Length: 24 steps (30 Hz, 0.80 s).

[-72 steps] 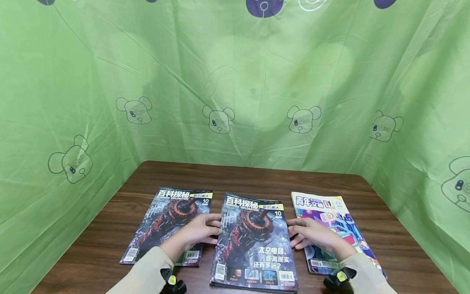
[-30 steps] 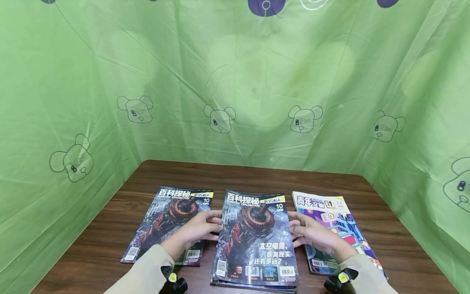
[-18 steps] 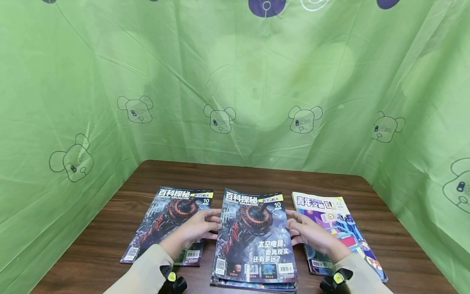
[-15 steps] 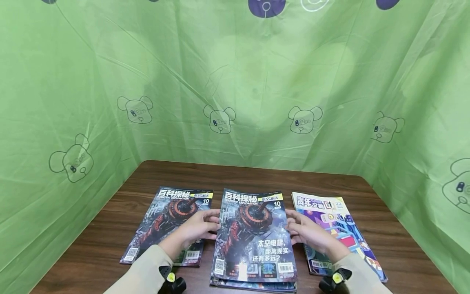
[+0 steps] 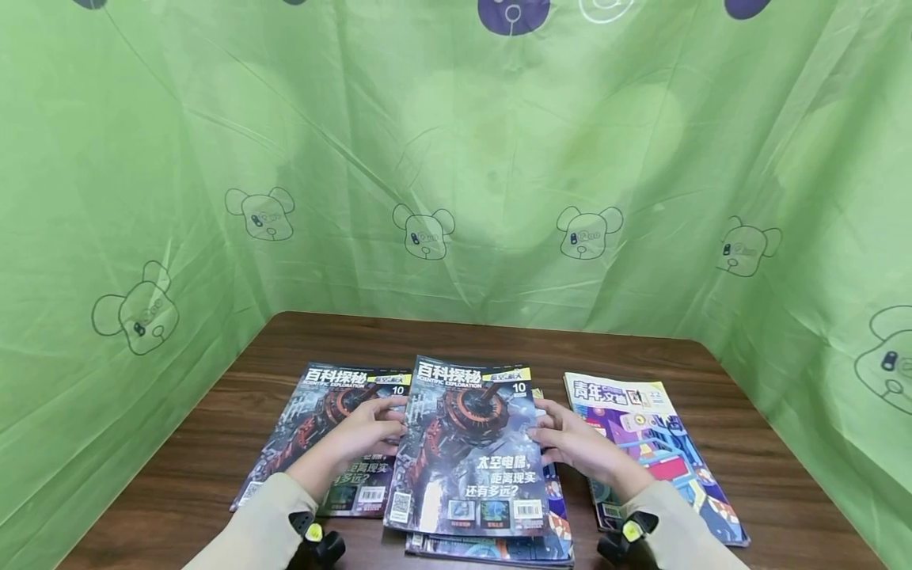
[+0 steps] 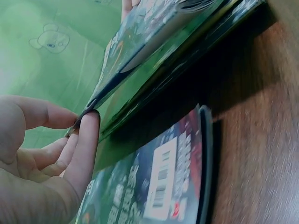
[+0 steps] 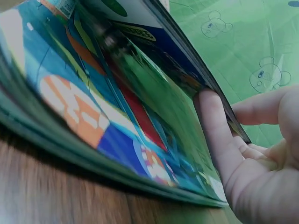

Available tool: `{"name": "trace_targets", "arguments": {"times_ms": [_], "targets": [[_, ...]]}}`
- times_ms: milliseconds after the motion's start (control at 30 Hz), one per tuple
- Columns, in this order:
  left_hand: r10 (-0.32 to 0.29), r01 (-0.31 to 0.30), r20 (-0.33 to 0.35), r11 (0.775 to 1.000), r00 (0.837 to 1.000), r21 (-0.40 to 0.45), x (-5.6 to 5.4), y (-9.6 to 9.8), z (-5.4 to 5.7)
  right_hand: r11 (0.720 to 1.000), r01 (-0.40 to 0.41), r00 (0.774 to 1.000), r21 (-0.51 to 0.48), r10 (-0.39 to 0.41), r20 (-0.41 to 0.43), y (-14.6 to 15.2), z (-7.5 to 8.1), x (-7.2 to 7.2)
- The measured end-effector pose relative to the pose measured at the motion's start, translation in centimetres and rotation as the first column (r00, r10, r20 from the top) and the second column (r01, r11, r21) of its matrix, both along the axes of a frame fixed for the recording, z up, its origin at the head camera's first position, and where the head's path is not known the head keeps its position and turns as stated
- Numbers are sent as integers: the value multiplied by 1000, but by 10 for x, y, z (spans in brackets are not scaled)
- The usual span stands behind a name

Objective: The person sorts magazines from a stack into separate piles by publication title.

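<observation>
A dark magazine (image 5: 466,451) with a red-and-black machine on its cover is held raised between both hands. My left hand (image 5: 363,435) pinches its left edge; in the left wrist view the fingertips (image 6: 88,126) sit on both sides of that edge. My right hand (image 5: 580,445) pinches the right edge, as the right wrist view shows with the magazine's underside (image 7: 173,56) turned to the camera. Beneath it, apart, lies a colourful magazine (image 7: 84,102) on the table, mostly covered in the head view.
Left of the hands lies another magazine with the same dark cover (image 5: 313,423), partly behind the left hand. A purple-and-white magazine (image 5: 641,419) lies at the right under the right forearm. The brown wooden table (image 5: 492,342) meets a green curtain (image 5: 499,269) at the back and sides.
Both hands have lifted the dark magazine off the middle pile and carried it leftward and slightly away. More of the colourful magazine below now shows.
</observation>
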<state>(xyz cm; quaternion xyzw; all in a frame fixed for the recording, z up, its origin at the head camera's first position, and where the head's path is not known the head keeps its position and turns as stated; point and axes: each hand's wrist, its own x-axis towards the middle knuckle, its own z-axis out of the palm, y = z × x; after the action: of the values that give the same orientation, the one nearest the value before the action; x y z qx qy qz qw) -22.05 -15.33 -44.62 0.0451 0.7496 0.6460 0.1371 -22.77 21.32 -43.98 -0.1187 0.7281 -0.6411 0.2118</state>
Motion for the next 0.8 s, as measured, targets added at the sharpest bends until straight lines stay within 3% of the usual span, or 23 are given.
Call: {"name": "trace_targets", "arguments": {"times_ms": [167, 533, 800], "targets": [[9, -9, -24, 1000, 1000, -23, 0, -13, 3, 1000, -4, 1000, -25, 5, 22, -13, -3, -2], [89, -91, -33, 992, 996, -84, -1, -41, 12, 981, -126, 990, -148, 134, 43, -44, -4, -7], [108, -111, -27, 986, 994, -121, 2, -64, 9, 988, -85, 993, -126, 94, 69, -71, -6, -10]]}}
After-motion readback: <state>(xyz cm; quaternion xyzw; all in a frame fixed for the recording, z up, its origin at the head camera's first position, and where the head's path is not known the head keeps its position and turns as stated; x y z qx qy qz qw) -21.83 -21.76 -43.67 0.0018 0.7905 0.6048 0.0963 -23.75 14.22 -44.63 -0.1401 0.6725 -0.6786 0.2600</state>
